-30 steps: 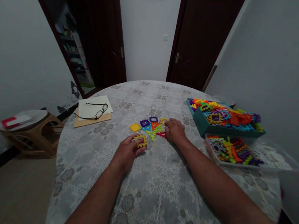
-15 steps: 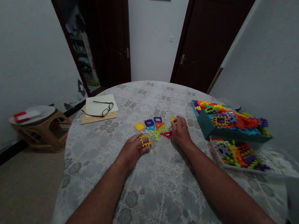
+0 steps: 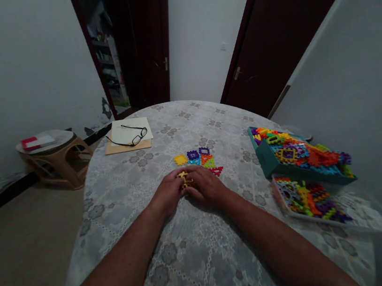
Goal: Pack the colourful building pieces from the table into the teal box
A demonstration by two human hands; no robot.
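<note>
My left hand is closed around a yellow toothed square building piece low over the table. From the other side my right hand meets it, its fingers bent over the same spot and covering much of the yellow plastic. A second yellow piece, held earlier in the right hand, cannot be told apart there. Just beyond the fingers lie a solid yellow square, two purple square frames, light blue, orange and green pieces, and a red triangle, partly hidden by my right hand.
At the right, a teal box and a clear plastic tub are heaped with colourful pieces. Black glasses rest on paper and a board at the back left. A stool stands beyond the round table's left edge.
My right hand has moved left and nearer, carrying its yellow piece to the yellow square in my left hand. The hands now meet, and the red triangle shows beside the right hand.
</note>
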